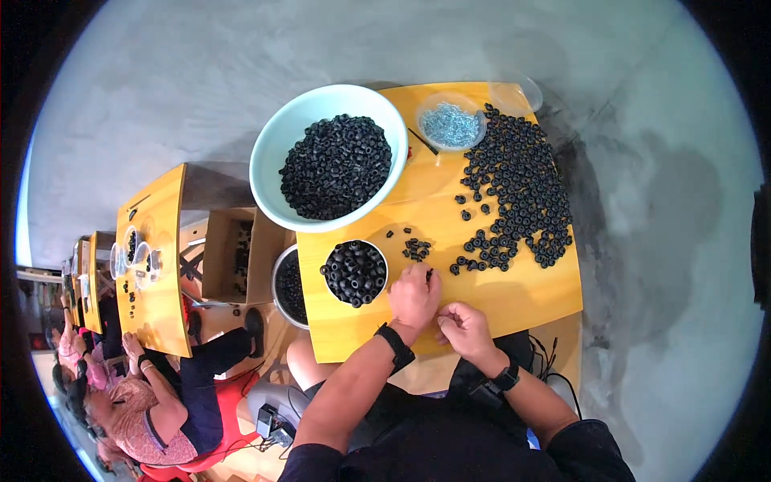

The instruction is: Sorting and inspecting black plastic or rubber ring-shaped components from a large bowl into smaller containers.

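My left hand [414, 297] is closed over the yellow table, its fingers curled around a small black piece [430, 275] that just shows at the fingertips. Beyond those fingers lies a small group of short black sleeves [416, 250]. My right hand [467, 328] is pinched near the table's front edge, close to the left one; whatever sits between its fingertips is hidden. To the left of my left hand stands a white bowl [387, 271] heaped with black barrel-shaped pieces [354, 273]. Many round black pieces with a collar [514, 185] spread over the table's right side.
A large pale-green basin [269, 153] of small black parts stands at the far left of the table. Behind are a clear tub [484, 128] of small silvery metal parts and a thin black stick [423, 141]. A cardboard box [217, 257] and a seated person [144, 410] are at left.
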Available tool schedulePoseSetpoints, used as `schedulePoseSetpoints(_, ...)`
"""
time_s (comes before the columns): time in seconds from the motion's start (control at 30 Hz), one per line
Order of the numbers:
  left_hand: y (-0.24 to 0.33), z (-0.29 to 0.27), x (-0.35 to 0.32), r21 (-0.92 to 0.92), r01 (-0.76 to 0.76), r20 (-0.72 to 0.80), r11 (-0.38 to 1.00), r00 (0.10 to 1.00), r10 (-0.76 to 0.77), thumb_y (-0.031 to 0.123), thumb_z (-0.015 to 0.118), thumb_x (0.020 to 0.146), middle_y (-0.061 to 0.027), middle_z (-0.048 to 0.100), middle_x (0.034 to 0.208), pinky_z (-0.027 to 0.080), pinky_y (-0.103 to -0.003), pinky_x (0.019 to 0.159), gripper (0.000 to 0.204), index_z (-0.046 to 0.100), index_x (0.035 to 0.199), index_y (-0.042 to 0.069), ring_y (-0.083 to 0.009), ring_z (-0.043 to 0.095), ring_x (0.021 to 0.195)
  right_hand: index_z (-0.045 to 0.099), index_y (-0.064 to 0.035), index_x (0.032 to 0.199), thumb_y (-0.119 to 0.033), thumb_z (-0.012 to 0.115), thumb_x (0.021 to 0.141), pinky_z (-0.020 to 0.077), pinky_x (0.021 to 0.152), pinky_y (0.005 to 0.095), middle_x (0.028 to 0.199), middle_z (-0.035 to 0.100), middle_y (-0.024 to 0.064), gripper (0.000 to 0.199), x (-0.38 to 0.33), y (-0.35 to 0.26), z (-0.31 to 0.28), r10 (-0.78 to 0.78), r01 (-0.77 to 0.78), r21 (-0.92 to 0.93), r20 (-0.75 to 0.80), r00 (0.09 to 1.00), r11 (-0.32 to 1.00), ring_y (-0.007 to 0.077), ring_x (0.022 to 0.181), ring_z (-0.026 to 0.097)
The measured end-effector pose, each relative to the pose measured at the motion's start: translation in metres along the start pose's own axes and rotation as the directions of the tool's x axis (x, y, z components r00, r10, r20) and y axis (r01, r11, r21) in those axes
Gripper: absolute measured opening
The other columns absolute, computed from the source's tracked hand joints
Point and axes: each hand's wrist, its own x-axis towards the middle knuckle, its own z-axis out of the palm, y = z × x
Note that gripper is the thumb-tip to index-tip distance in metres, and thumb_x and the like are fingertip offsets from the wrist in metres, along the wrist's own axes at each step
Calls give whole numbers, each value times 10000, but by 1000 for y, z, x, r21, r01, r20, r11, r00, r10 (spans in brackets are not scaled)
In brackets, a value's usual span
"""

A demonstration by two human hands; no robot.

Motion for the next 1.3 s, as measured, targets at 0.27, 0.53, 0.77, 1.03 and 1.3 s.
schedulePoseSetpoints(0.27,9,5,9,109,126,-14,986,992,-125,231,637,841,-157,641,844,510,-480,638,156,628,888,82,-382,635,737,580,23,946,-40,563,910,512,534,250,746,627,44,75,5,4,-2,-5,8,-45,68,998,999,100,614,630)
schedulePoseSetpoints(0.53,0,-2,-1,-55,77,-66,996,995,-81,214,680,837,-157,631,886,506,-452,645,221,643,1014,86,-377,627,781,581,22,939,-38,558,920,520,531,245,744,619,37,67,5,4,-2,-2,6,-103,44,999,995,105,607,631)
schedulePoseSetpoints(0.77,-20,-31,-56,-263,-41,-84,964,996,19,96,671,831,-182,612,820,490,-420,618,143,619,924,0,-364,600,716,574,38,988,-32,540,926,527,537,234,843,621,71,99,15,-27,7,-154,153,-28,-21,988,988,106,627,629)
schedulePoseSetpoints(1.03,-90,-100,-61,-548,257,-439,796,722,-535,181,528,985,-28,569,775,459,-286,654,209,607,949,-10,-116,526,707,494,52,1192,-157,535,975,510,488,242,1016,593,126,304,39,-48,61,-169,179,-149,72,983,973,134,629,635)
schedulePoseSetpoints(1.3,-103,-117,30,-836,96,-301,540,742,-599,210,536,979,-40,635,805,497,-262,710,227,614,1000,-2,-125,633,769,354,54,1370,-196,480,1001,496,450,240,1047,590,130,463,53,-35,97,-126,133,-111,67,990,985,152,626,647)
